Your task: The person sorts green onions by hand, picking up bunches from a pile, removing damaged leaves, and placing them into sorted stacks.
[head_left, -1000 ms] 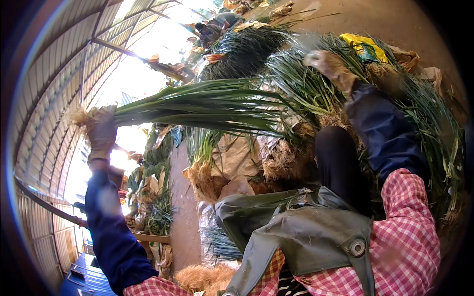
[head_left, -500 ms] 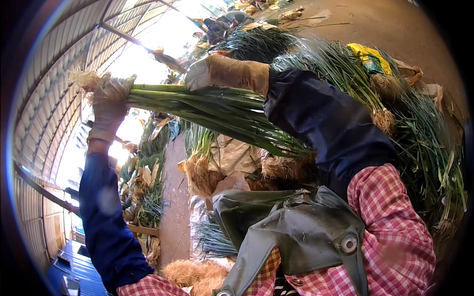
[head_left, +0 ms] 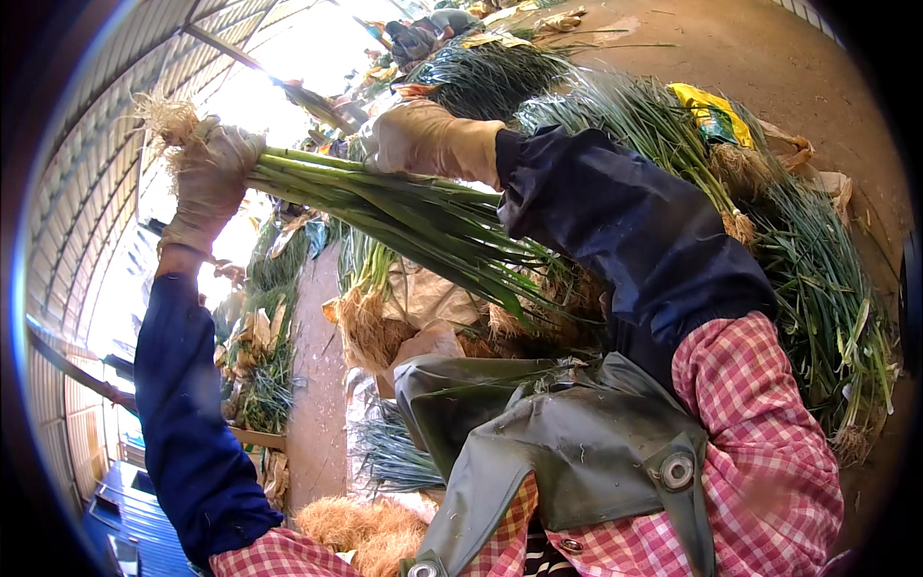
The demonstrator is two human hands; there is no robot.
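your left hand was clasped round the green onion bundle near its roots; your right hand met the stalks, whether gripping i couldn't tell.

I see the left arm held well out to the left, its gloved left hand clenched at the far end. The right arm, bent, reaches across in front, and the gloved right hand curls inward, near the left hand but apart from it.
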